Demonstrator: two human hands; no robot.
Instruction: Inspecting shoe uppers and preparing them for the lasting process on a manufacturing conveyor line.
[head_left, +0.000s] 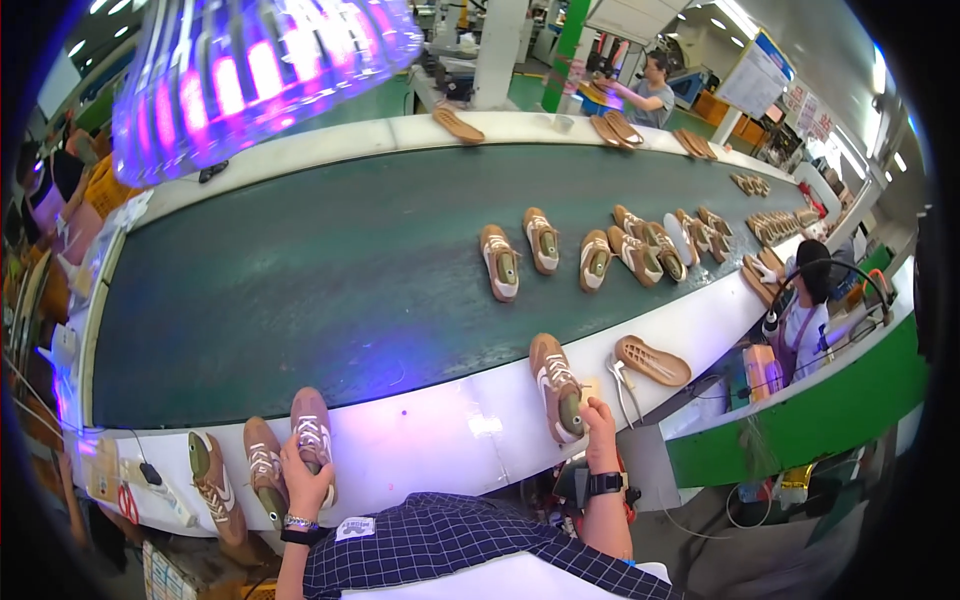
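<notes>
My left hand (306,476) is closed round the heel end of a brown sneaker (311,412) with white laces, at the near edge of the white ledge. Beside it on the left are another brown sneaker (262,455) and one lying turned on its side (212,480). Further right, my right hand (600,428) grips the heel side of a brown sneaker (551,375), its toe pointing away. That shoe's green insole shows at the opening. Pliers (627,388) and a loose tan sole (653,361) lie just right of it. The right thumb is partly hidden.
A dark green conveyor belt (300,270) runs beyond the white ledge (430,430), carrying several sneakers (500,265) at centre right. A lamp (270,90) glowing purple hangs at upper left. Red scissors (127,503) and a power strip (165,495) lie at lower left. Co-workers (650,95) stand around.
</notes>
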